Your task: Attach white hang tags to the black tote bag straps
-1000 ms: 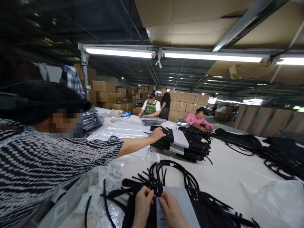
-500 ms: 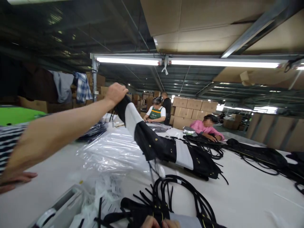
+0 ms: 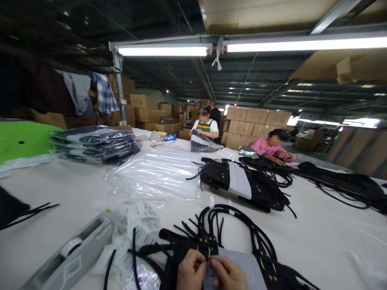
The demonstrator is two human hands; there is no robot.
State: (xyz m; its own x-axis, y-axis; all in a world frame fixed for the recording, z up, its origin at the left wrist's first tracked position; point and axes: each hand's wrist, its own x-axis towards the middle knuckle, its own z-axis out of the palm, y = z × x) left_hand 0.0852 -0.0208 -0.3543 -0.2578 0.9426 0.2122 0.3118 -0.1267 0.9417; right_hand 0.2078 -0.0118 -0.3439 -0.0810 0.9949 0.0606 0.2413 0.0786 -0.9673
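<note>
At the bottom, my left hand (image 3: 190, 270) and my right hand (image 3: 229, 274) meet with pinched fingertips over a black fabric piece (image 3: 173, 266). A thin yellow strip (image 3: 209, 251) on it runs to the fingertips; what they pinch is too small to make out. This piece carries a grey band (image 3: 240, 259), small metal fittings and long looped black cords (image 3: 252, 237). Short black strap ends stick out on its left. Beyond lies a similar black piece (image 3: 214, 174) with a pale band, flat on the table.
Clear plastic bags (image 3: 160, 169) lie mid-table, left of them a stack of bagged dark goods (image 3: 96, 141). A grey plastic holder (image 3: 75, 249) and crumpled labelled plastic (image 3: 139, 219) sit near my left. Two co-workers (image 3: 208, 127) (image 3: 270, 147) work across the white table (image 3: 317, 237).
A co-worker's arm in a striped sleeve has left the view at left; the second black piece it was lifting now lies flat. My view has tilted down, showing more of my hands.
</note>
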